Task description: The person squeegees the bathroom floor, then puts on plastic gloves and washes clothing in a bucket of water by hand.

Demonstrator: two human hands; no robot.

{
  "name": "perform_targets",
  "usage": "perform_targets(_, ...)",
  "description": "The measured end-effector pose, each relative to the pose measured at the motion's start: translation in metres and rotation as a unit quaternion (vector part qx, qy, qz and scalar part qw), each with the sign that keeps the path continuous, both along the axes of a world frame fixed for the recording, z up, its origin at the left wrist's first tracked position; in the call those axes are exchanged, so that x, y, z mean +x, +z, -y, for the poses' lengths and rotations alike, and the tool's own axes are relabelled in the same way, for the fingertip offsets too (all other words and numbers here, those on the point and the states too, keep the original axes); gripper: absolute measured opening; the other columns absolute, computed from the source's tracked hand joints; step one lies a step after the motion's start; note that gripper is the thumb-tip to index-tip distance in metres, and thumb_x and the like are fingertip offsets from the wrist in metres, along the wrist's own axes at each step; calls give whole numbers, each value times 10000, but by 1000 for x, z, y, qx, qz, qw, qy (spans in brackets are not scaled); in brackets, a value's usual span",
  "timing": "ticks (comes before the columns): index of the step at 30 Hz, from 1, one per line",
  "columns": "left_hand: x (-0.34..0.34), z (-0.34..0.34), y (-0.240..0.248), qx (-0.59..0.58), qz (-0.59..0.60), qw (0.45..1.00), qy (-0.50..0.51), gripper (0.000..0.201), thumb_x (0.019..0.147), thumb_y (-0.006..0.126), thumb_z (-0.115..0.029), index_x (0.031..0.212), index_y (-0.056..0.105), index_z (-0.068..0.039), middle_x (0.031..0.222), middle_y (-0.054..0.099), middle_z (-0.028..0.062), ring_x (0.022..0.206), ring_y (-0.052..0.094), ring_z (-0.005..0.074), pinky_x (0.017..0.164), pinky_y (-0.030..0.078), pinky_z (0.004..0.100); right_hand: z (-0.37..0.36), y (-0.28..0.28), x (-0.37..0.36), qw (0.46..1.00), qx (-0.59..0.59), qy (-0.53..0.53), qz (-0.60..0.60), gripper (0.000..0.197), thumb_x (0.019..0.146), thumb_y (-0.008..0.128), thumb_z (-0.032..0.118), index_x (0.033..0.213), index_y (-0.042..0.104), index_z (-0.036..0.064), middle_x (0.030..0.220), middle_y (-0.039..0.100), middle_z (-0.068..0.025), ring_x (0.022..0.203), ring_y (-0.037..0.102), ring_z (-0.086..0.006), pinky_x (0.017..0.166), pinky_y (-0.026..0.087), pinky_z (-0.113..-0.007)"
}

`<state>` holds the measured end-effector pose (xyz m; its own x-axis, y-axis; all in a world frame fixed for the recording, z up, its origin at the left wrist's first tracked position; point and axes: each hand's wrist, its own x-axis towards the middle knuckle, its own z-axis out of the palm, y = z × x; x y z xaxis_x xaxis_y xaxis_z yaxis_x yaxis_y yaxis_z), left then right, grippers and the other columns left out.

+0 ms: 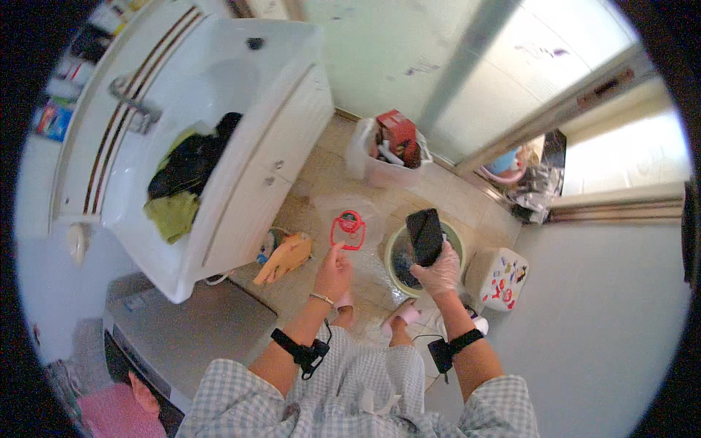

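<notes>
My right hand, in a thin clear glove, holds a black smartphone above a pale green basin on the floor. Dark contents show in the basin, partly hidden by the phone and hand. My left hand is closed, with a bracelet at its wrist. Just beyond its fingertips shows a red-outlined thing amid what looks like clear plastic. I cannot tell whether the fingers hold it or it lies on the floor.
Left is a white sink with dark and yellow-green cloth in it. A lined bin of rubbish stands against the far wall. Right of the basin sits a stickered white box. An orange cloth-like item is beside the cabinet.
</notes>
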<state>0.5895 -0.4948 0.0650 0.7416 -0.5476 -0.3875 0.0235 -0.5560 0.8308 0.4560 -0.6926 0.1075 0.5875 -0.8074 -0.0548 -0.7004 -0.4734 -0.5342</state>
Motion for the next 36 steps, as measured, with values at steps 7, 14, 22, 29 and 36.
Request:
perform_targets(7,36,-79,83,17,84,991,105,408,780,516,-163,1162,397,-84,908,572,81,793,557,188,715,448,316,-88,107,102,977,53,168,-117,693,434,746,272,1004,429,38,888,521,-155,856,518,-298,761,427,-360)
perform_targets(14,30,-185,119,45,168,964,200,402,753,506,-110,1136,392,-73,949,530,124,823,539,226,734,432,329,-185,150,147,941,-65,333,-14,619,413,722,246,923,466,7,778,536,-164,759,534,-320,693,439,-375)
perform_targets(22,41,-279,108,50,125,925,354,428,759,512,-135,1150,373,-30,975,514,155,895,502,257,770,404,347,-287,129,223,847,-68,520,-88,804,448,765,341,1093,389,42,937,524,-133,886,520,-269,772,423,-350)
perform_targets(29,7,-400,71,22,204,868,453,413,746,503,-158,1119,404,-11,1053,478,169,929,472,299,831,376,360,-421,118,236,739,-122,659,-73,696,531,686,352,1082,388,49,910,514,-135,859,530,-264,752,435,-346)
perform_targets(36,-4,-552,106,220,347,748,521,353,699,517,-77,1047,484,-33,986,507,175,917,456,320,825,368,391,-551,131,240,688,-101,716,-58,751,475,686,300,1093,364,20,924,478,-164,888,484,-306,789,398,-360)
